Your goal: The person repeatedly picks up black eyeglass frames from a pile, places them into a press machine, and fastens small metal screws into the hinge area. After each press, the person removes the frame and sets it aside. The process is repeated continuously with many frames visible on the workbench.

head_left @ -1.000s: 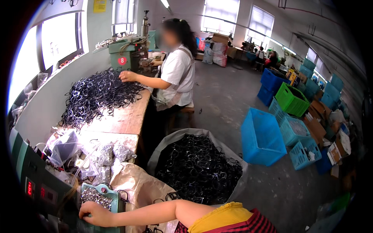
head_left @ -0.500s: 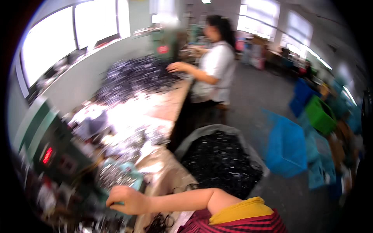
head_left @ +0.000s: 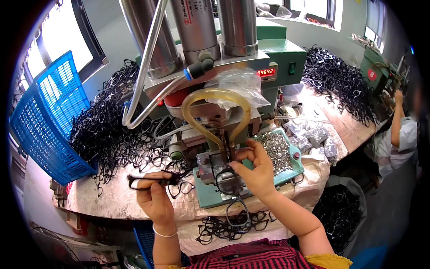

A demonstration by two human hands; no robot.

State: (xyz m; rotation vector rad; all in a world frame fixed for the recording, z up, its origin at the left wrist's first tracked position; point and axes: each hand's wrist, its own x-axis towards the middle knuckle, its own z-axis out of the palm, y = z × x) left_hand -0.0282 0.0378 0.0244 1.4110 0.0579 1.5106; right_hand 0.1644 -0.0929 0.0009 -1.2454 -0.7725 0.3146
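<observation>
Head view, listed left to right as I see it from my remote post. One blue lattice basket (head_left: 53,121), tilted, at the far left. One heap of black eyeglass frames (head_left: 107,130), spilling from beside the basket onto the desk (head_left: 109,201), tangled, too many for me to count. One left hand (head_left: 155,204), with a pale bracelet at the wrist; its grip is closed, fingers and thumb wrapped on a dark frame (head_left: 168,178), raised just left of the press. Loose frames (head_left: 182,186), lying just beside that hand. One green press (head_left: 212,197), with three metal cylinders (head_left: 195,31) above and a yellowish tube loop (head_left: 215,93) in front. One eyeglass frame on the fixture (head_left: 235,197): one rim under the press head, the other hanging past the front edge. Beneath it, a small cluster of frames (head_left: 224,227) on a pale sheet (head_left: 275,231). One right hand (head_left: 261,175), thumb and fingers bent close together at the upper end of the fixture frame; whether its grip is pinched on that frame, I cannot tell. One teal tray (head_left: 295,167), holding small metal parts (head_left: 275,150). Clear bags (head_left: 316,136), filled, behind the tray. One second heap of frames (head_left: 336,80), near a co-worker's white sleeve (head_left: 405,134). One sack of black frames (head_left: 338,208), below desk level.
</observation>
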